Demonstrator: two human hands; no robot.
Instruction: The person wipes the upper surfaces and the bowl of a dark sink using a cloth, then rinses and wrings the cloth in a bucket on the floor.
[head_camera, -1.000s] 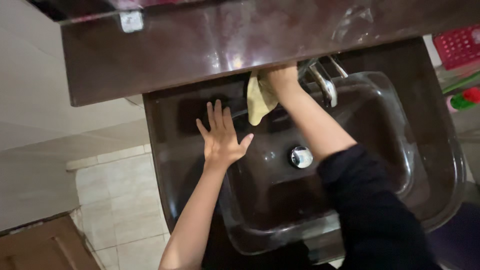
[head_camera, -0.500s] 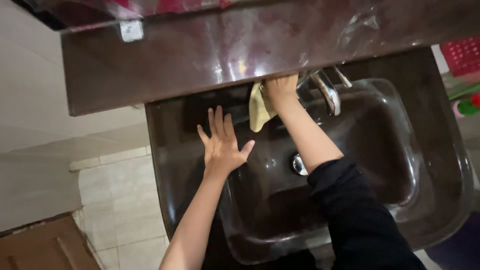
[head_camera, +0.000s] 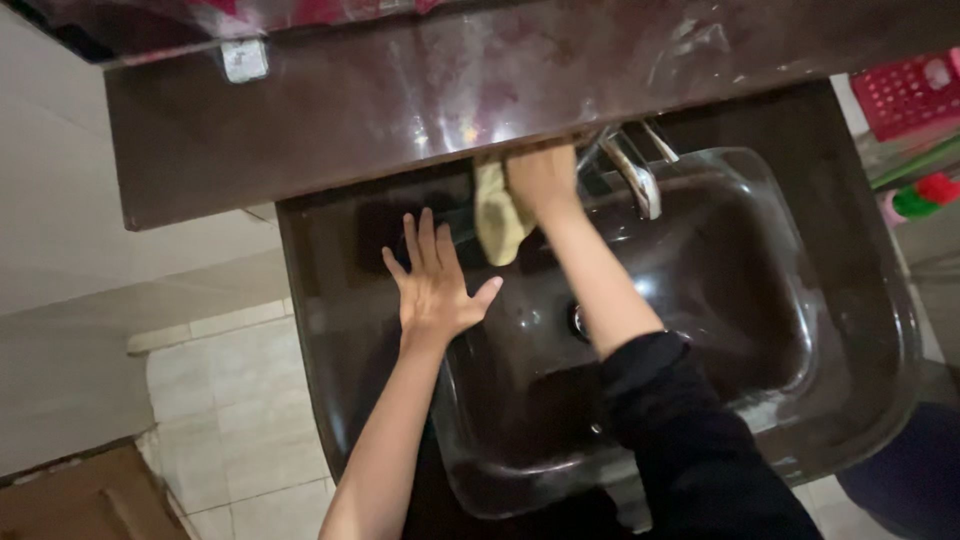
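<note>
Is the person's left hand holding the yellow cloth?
No: the left hand lies flat on the sink; the right hand holds the cloth.

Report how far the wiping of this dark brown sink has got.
Done: cannot tell; the glossy dark brown sink shows reflections only. In hand: the right hand presses a yellow cloth behind the chrome tap, under the brown shelf; the left hand lies flat on the rim. Left: unclear.

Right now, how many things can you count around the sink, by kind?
Hands: 2, left hand flat on the sink rim, right hand with its grip on the cloth
Yellow cloth: 1
Dark sink: 1
Metal tap: 1
Dark shelf: 1
Red basket: 1
Total: 7
</note>
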